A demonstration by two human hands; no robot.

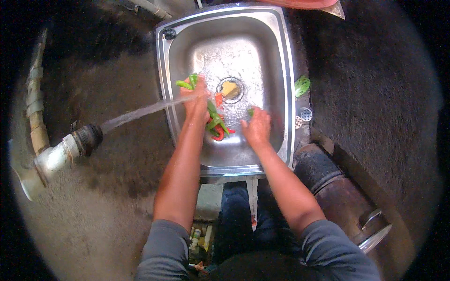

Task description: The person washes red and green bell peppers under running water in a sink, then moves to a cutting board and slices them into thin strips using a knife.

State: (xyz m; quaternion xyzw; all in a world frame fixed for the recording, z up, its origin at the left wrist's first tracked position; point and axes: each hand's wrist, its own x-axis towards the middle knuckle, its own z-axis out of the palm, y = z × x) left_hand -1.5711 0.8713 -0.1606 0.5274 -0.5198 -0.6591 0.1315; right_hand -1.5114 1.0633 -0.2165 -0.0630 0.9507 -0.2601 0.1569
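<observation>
A stainless steel sink lies before me. Over its left side my left hand grips green peppers, under a stream of water that comes from a pipe spout. Just right of this hand, several green and red peppers lie in the basin; whether the hand also touches them I cannot tell. My right hand is lower right in the basin, fingers bent, with a bit of green at its fingertips. A yellowish piece sits over the drain. Both hands are slightly blurred.
A dark scrubber rests on the sink's back left corner. Beside the right rim are a green leaf and two small perforated round pieces. A dark metal drum stands at lower right. A reddish basin shows at the top.
</observation>
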